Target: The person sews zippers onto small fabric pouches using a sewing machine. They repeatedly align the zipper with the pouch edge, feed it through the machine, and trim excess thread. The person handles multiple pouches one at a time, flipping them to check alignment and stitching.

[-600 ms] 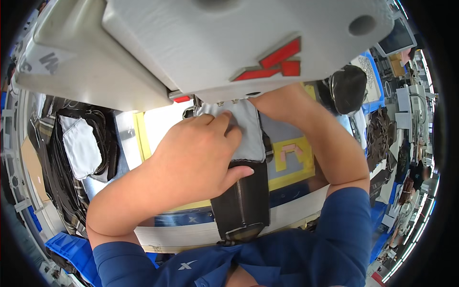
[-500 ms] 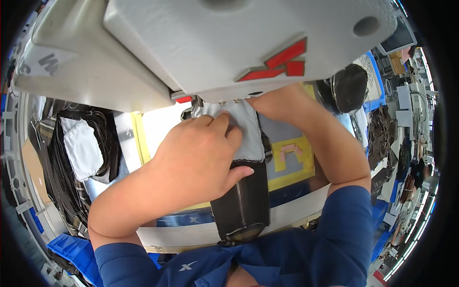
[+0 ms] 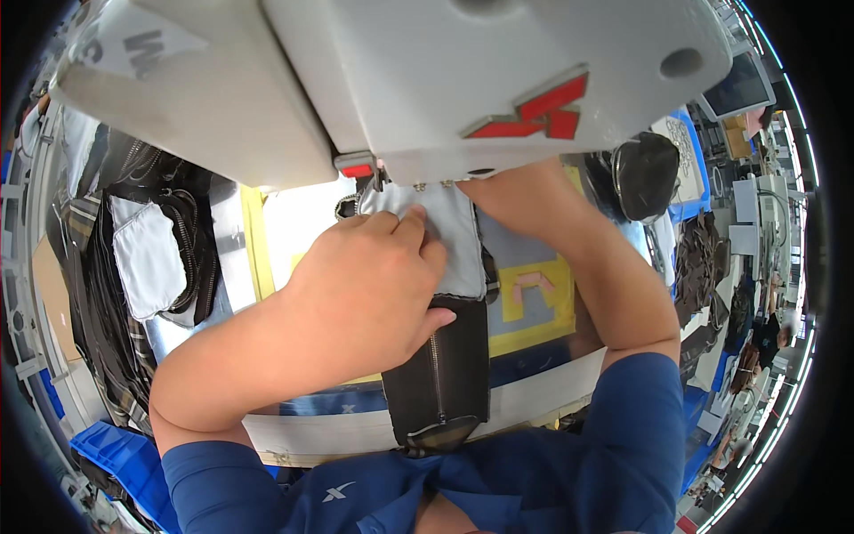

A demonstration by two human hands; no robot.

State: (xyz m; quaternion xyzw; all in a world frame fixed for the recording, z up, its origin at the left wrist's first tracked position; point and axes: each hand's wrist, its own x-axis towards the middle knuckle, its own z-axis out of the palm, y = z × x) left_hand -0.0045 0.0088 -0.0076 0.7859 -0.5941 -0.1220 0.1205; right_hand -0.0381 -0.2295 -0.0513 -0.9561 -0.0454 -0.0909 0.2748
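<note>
A dark brown leather-like panel with a zip down its middle (image 3: 442, 374) was laid on the table (image 3: 534, 396), its near end hanging over the table's front edge toward the person. A light grey fabric patch (image 3: 449, 240) was set on the panel's far end, directly under the head of a large off-white sewing machine (image 3: 400, 80), beside a small red button (image 3: 357, 168) on the machine's underside.

The left hand (image 3: 369, 289) was pressed flat on the patch and panel, fingers (image 3: 400, 224) spread and extended, holding the layers down rather than gripping them. The right hand (image 3: 498, 187) was reached in under the machine head; only its wrist and back were visible, so whether it was open or closed could not be told.

Progress, as judged: the patch was positioned at the needle area, but no stitched seam could be made out, the needle itself being hidden. Stitching was taken to be at an early stage or in hand.

At left, a pile of dark panels with pale patches (image 3: 147, 258) was stacked, taken as further pieces, sewn or unsewn could not be told. A blue plastic crate (image 3: 116, 454) sat at lower left.
</note>
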